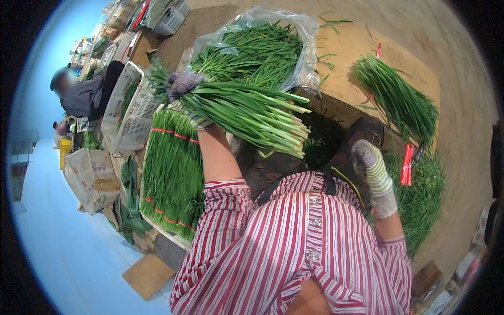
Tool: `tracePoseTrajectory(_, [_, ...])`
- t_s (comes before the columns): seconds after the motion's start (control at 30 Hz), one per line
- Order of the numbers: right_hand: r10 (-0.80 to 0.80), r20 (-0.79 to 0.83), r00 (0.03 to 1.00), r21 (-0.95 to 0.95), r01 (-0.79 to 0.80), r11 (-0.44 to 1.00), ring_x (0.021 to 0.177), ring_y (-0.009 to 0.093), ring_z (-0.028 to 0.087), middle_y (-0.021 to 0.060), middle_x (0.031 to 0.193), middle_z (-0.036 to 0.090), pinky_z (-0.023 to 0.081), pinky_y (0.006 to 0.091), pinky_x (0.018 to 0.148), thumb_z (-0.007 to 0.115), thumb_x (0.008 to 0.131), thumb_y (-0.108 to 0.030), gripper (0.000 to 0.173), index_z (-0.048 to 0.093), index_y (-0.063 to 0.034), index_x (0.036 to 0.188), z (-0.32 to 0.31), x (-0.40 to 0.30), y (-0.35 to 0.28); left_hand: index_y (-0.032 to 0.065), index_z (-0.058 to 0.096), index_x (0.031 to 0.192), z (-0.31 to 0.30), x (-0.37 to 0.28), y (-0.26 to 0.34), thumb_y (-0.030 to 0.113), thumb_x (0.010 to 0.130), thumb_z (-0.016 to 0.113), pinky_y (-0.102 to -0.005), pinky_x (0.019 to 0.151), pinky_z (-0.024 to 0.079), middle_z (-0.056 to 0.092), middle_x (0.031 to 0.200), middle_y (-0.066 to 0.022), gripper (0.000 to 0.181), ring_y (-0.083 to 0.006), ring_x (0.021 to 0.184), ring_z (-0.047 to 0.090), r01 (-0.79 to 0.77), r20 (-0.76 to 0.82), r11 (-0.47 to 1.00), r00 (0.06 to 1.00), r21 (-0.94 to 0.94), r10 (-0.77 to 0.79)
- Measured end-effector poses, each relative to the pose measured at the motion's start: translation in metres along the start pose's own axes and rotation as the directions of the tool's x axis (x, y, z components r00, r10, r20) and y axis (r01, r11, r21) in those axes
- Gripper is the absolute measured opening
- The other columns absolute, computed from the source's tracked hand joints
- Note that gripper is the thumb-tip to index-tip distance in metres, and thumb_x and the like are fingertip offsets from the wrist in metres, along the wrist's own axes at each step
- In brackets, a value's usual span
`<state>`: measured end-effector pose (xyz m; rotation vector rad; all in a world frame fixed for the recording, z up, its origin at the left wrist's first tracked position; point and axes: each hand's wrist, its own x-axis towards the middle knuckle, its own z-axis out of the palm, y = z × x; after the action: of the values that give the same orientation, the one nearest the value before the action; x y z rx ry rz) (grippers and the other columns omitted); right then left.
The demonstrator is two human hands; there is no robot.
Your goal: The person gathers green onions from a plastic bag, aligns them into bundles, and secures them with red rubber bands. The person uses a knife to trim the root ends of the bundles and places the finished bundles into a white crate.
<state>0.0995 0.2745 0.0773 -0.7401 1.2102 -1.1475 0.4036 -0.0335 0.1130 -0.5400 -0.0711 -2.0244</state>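
Observation:
My left hand [185, 88], in a knitted glove, grips a bunch of garlic chives [244, 114], its pale stem ends pointing right. Behind it, loose chives [264, 55] fill a clear plastic bag [309, 35]. My right hand [365, 155], in a striped glove, is beside my knee, its fingers curled; whether anything is inside them cannot be told. Another bunch of chives [397, 94] lies on a wooden board [338, 47] over a red tie. Red ties [406, 165] hang at the board's near edge. Below my left hand, bundled chives [173, 169] with red bands fill a crate.
At the left stand a white plastic crate [136, 114] and a wrapped crate [92, 177]. A person [82, 94] sits beyond them; another person [61, 130] is farther off. Loose greens [421, 201] lie on the floor at right. A cardboard piece [148, 277] lies at lower left.

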Motion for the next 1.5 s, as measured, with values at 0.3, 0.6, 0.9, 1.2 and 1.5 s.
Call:
tracePoseTrajectory(0.3, [-0.118, 0.053, 0.992, -0.325, 0.129, 0.937, 0.085, 0.012, 0.058, 0.0075, 0.09, 0.063, 0.047, 0.0276, 0.078, 0.069, 0.074, -0.019, 0.037, 0.06, -0.0005, 0.105, 0.062, 0.06, -0.059, 0.0073, 0.064, 0.089, -0.009, 0.005, -0.003, 0.026, 0.089, 0.048, -0.0272, 0.06, 0.037, 0.051, 0.063, 0.0079, 0.024, -0.008, 0.055, 0.045, 0.062, 0.117, 0.991, 0.99, 0.12, -0.076])
tracePoseTrajectory(0.6, [-0.103, 0.145, 0.984, -0.067, 0.113, 0.991, 0.068, 0.006, 0.043, -0.0026, 0.071, 0.049, 0.037, 0.0228, 0.059, 0.061, 0.078, -0.017, 0.015, 0.053, -0.0048, 0.084, 0.087, 0.07, -0.042, 0.0076, 0.065, 0.093, -0.005, 0.004, -0.005, 0.026, 0.092, 0.046, -0.0258, 0.061, 0.035, 0.05, 0.063, 0.0087, 0.026, -0.0067, 0.057, 0.045, 0.083, 0.218, 0.973, 0.967, 0.216, -0.131])
tracePoseTrajectory(0.9, [-0.284, -0.227, 0.932, -0.112, 0.265, 0.958, 0.077, 0.011, 0.057, 0.0029, 0.084, 0.06, 0.047, 0.025, 0.071, 0.064, 0.077, -0.007, 0.022, 0.059, -0.0036, 0.098, 0.048, 0.046, -0.049, 0.0068, 0.063, 0.083, -0.002, 0.003, 0.004, 0.025, 0.091, 0.047, -0.026, 0.06, 0.037, 0.05, 0.06, 0.0064, 0.026, -0.0082, 0.055, 0.045, 0.019, 0.127, 0.964, 0.99, 0.267, -0.055])
tracePoseTrajectory(1.2, [-0.453, 0.108, 0.885, -0.609, 0.419, 0.673, 0.08, 0.033, 0.062, 0.0162, 0.082, 0.063, 0.049, 0.038, 0.071, 0.062, 0.083, -0.017, 0.017, 0.064, -0.0053, 0.095, 0.076, 0.062, -0.066, 0.0103, 0.061, 0.081, 0.004, 0.008, -0.008, 0.029, 0.091, 0.047, -0.0282, 0.061, 0.036, 0.048, 0.06, 0.0085, 0.025, -0.0069, 0.056, 0.044, 0.078, 0.181, 0.995, 0.98, 0.06, -0.087])
tracePoseTrajectory(1.5, [-0.05, 0.195, 0.98, -0.447, 0.134, 0.885, 0.092, 0.018, 0.062, 0.0129, 0.1, 0.066, 0.048, 0.0307, 0.084, 0.063, 0.083, -0.027, 0.041, 0.06, -0.0028, 0.116, 0.044, 0.063, -0.039, 0.0064, 0.064, 0.09, 0.02, 0.012, 0.019, 0.027, 0.094, 0.039, -0.0289, 0.067, 0.04, 0.057, 0.065, 0.0042, 0.033, -0.0106, 0.064, 0.053, 0.137, 0.413, 0.907, 0.856, 0.398, -0.31])
